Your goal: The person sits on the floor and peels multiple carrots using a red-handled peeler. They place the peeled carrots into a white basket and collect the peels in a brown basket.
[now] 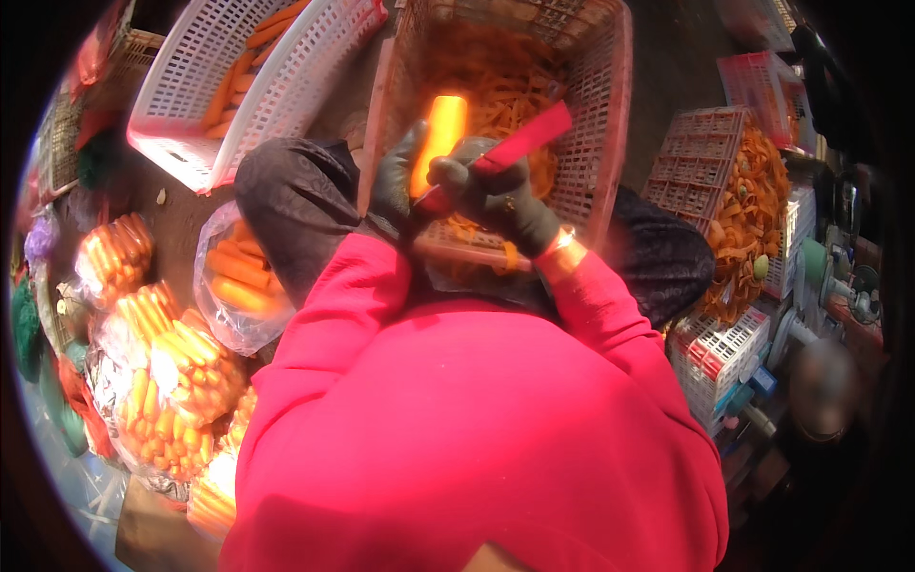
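My left hand (393, 175), in a dark glove, is closed around a carrot (442, 132) whose thick end points away from me. The carrot looks smooth and bright orange in strong sunlight. In my gloved right hand (493, 182) is a red-handled peeler (525, 139), its handle slanting up to the right. The peeler's other end lies close to the carrot's lower part; my fingers partly hide it. Both hands are over a worn plastic crate (616, 136) between my knees, with many carrot peelings (511, 100) inside.
A white crate (275, 118) of carrots stands at the upper left. Below it sits a clear plastic bag (207, 286) of carrots. Several bagged carrots (168, 350) are piled on the left. Heaped peelings (747, 214) and a tilted crate (693, 161) lie right. Another person (822, 429) is at lower right.
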